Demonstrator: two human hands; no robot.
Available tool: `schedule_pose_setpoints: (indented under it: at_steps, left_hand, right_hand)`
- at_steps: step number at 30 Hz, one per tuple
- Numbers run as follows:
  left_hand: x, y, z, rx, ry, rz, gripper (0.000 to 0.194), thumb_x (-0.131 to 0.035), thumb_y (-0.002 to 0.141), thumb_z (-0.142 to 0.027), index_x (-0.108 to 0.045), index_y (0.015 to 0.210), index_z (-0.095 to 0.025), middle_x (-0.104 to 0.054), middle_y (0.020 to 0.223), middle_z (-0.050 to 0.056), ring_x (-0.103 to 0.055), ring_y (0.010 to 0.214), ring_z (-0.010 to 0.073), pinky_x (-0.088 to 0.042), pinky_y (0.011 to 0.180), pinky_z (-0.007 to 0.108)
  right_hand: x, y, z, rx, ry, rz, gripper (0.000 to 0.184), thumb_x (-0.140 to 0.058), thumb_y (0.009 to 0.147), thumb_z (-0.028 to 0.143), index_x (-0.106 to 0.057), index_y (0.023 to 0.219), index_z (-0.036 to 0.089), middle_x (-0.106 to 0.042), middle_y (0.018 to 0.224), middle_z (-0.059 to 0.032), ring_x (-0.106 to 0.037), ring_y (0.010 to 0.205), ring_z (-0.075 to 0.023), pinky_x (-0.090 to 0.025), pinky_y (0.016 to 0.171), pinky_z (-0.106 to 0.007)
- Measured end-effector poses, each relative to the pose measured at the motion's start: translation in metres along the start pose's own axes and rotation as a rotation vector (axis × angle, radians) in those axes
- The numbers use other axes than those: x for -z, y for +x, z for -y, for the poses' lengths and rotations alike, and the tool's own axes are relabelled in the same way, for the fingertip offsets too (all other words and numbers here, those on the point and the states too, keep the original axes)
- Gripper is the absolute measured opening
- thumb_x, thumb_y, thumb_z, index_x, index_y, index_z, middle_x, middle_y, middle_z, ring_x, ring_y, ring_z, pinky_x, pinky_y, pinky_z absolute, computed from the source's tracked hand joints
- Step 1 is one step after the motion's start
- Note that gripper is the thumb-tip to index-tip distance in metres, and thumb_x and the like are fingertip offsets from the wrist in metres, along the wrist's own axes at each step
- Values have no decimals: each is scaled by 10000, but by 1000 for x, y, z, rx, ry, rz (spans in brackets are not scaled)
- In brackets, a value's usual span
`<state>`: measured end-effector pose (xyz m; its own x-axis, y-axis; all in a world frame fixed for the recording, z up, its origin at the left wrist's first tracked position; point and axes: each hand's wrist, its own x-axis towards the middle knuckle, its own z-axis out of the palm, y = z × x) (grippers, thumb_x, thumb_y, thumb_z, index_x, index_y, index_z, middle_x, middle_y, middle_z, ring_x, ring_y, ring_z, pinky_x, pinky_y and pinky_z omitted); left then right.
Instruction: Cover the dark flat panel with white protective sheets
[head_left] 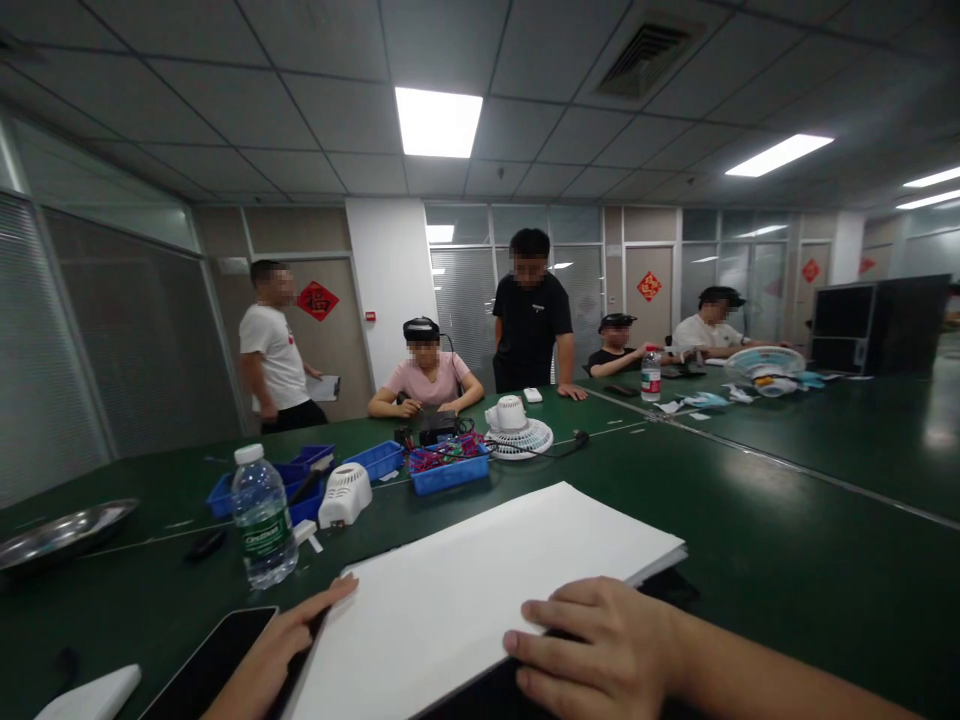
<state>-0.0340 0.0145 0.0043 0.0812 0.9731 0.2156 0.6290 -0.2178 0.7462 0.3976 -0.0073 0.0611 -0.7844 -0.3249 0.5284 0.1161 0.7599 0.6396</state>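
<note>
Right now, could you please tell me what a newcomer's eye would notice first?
Most likely the bright stack of white sheets in the foreground, with the left hand and right hand at its edges. Beyond it, a blue tray of colorful wires stands near a white fan.

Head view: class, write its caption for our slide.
Left hand and right hand touching white paper over a green table.

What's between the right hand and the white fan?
In the head view: the white sheets, which the right hand touches, then a strip of green tabletop up to the white fan.
</note>
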Motion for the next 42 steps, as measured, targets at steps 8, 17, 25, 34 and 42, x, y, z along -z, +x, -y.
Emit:
schedule_pose_setpoints:
  at_steps: [8, 17, 25, 34, 42]
  left_hand:
    - [-7, -18, -16, -116, 161, 35, 603, -591, 790, -441, -563, 1381, -326, -491, 1505, -31, -462, 1396, 304, -260, 1192, 550]
    - [-16, -11, -4, -115, 247, -18, 534, -530, 807, -269, -608, 1319, -399, -545, 1452, -110, -484, 1377, 277, -293, 1199, 515]
    - [-14, -22, -26, -122, 234, -42, 618, -587, 856, -499, -490, 1439, -319, -471, 1526, -8, -463, 1389, 310, -362, 1157, 526]
    - [-25, -17, -20, -35, 340, -25, 728, -556, 871, -578, -395, 1500, -249, -421, 1566, 75, -457, 1393, 306, -390, 1146, 503]
    - [-27, -15, -10, -37, 366, 10, 732, -544, 881, -569, -368, 1512, -244, -366, 1597, 66, -418, 1421, 280, -362, 1163, 476]
  right_hand:
    - [8, -21, -21, -155, -80, 29, 309, -484, 944, 186, -671, 1183, 129, -683, 1265, -117, -653, 1138, -229, -580, 854, -352]
    - [-20, -34, -10, -239, -104, -13, 267, -638, 881, 242, -648, 1125, 134, -725, 927, -84, -684, 967, -226, -554, 724, -327]
    - [8, -13, -30, -507, -135, 14, 115, -565, 947, 179, -650, 1022, 161, -690, 873, -57, -637, 770, -148, -493, 671, -264]
    - [113, -6, -64, -845, -242, 391, 267, -577, 923, 453, -695, 1085, 277, -721, 1014, -25, -693, 797, -183, -551, 671, -314]
    - [170, -33, -94, -1331, -345, 764, 351, -638, 816, 520, -748, 1016, 253, -753, 871, -108, -699, 734, -273, -530, 624, -397]
